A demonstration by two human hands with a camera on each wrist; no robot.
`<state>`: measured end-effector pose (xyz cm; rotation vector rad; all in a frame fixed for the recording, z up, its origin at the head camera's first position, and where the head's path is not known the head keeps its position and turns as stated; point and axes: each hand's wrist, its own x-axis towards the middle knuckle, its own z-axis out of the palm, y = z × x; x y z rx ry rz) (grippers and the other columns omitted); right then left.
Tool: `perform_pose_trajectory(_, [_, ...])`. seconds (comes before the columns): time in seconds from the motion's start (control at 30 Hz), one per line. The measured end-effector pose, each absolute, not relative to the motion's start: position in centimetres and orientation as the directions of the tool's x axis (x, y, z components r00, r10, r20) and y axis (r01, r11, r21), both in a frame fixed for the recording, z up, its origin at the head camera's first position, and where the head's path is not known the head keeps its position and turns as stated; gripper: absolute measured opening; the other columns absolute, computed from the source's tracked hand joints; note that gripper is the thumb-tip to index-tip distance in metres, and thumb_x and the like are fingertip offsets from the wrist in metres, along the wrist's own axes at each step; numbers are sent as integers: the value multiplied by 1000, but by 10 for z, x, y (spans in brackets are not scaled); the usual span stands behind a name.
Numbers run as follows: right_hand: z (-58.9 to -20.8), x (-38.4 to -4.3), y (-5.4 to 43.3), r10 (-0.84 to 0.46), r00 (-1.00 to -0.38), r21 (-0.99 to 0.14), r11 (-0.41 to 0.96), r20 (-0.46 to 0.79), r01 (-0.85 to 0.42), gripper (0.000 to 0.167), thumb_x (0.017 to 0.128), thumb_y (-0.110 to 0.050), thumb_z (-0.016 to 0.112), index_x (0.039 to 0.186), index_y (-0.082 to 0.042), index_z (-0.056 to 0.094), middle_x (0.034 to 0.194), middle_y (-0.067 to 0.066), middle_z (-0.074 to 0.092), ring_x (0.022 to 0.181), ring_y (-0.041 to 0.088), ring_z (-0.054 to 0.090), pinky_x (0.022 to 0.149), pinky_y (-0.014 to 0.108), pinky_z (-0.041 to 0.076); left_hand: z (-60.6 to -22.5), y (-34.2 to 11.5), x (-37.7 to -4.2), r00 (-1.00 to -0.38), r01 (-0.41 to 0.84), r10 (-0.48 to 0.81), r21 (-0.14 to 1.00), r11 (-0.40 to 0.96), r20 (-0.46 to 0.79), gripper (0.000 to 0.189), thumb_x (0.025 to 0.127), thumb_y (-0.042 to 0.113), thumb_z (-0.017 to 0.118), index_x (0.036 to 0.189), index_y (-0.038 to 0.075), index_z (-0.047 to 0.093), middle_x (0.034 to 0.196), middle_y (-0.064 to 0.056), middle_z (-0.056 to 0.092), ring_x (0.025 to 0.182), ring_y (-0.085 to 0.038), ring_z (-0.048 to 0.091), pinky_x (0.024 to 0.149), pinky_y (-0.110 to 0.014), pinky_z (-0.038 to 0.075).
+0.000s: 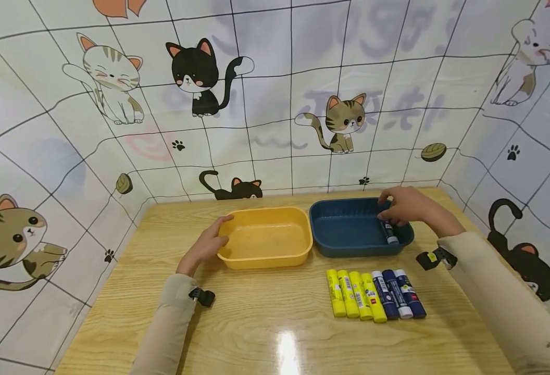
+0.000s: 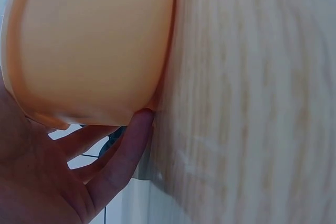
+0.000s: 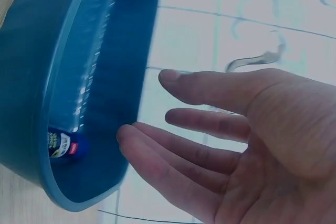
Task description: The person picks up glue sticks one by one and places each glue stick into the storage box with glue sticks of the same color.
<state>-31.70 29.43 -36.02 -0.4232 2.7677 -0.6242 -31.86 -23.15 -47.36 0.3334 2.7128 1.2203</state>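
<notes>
A yellow plastic basin (image 1: 265,260) stands on the table, its left end in my left hand (image 1: 205,244). The thumb reaches over the rim, and in the left wrist view the fingers (image 2: 123,153) lie along the outside wall, one tip at the bottom edge. Beside it is a blue basin (image 1: 350,251). A dark blue glue stick (image 1: 389,232) lies inside at its right end, also visible in the right wrist view (image 3: 63,143). Above that end hovers my right hand (image 1: 403,204), thumb and fingers apart, holding nothing.
In front of the blue basin lies a row of glue sticks: several yellow ones (image 1: 353,296) on the left, three dark blue ones (image 1: 397,293) on the right. A wall covering with cartoon cats (image 1: 275,104) rises behind the wooden table (image 1: 256,323).
</notes>
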Motion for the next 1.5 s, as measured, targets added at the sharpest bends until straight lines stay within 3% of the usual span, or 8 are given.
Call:
perform_pose_trajectory(0.37, [-359, -259, 297, -408, -893, -544, 800, -187, -252, 32, 97, -24, 71, 118, -1, 64, 81, 2, 71, 72, 19, 68, 62, 29, 58, -472, -233, -317, -966, 136, 254, 753, 644, -43, 70, 93, 7, 49, 160, 20, 36, 165, -17, 35, 125, -34, 48, 93, -39, 42])
perform_pose_trajectory(0.57, [-370, -240, 305, -485, -838, -624, 742, -250, -243, 31, 95, -25, 72, 116, -4, 64, 79, 1, 67, 70, 17, 65, 65, 30, 58, -472, -233, -316, -965, 150, 259, 747, 647, -30, 70, 93, 6, 49, 160, 18, 35, 165, -18, 35, 129, -35, 46, 100, -45, 40])
perform_pose_trajectory(0.83, [-389, -235, 319, -429, -780, -622, 780, -456, -66, 29, 93, -20, 74, 113, -2, 62, 80, 7, 68, 72, 24, 63, 65, 37, 57, -472, -232, -318, -963, 179, 270, 738, 651, -4, 69, 93, 7, 50, 160, 18, 36, 166, -18, 35, 148, -38, 39, 118, -56, 31])
perform_pose_trajectory(1.2, [-409, -235, 324, -412, -747, -617, 787, -522, -2, 45, 88, -17, 79, 124, 2, 60, 86, 7, 71, 76, 25, 64, 66, 39, 55, -471, -229, -319, -965, 167, 263, 733, 660, -16, 70, 92, 8, 51, 159, 19, 37, 163, -18, 39, 132, -35, 46, 109, -50, 36])
perform_pose_trajectory(1.5, [-421, -242, 320, -393, -721, -600, 799, -570, 39, 48, 85, -15, 81, 124, -1, 57, 88, 9, 70, 75, 24, 66, 66, 39, 58, -473, -231, -319, -967, 159, 255, 736, 659, -20, 71, 91, 7, 51, 159, 20, 37, 162, -18, 40, 127, -36, 47, 105, -49, 37])
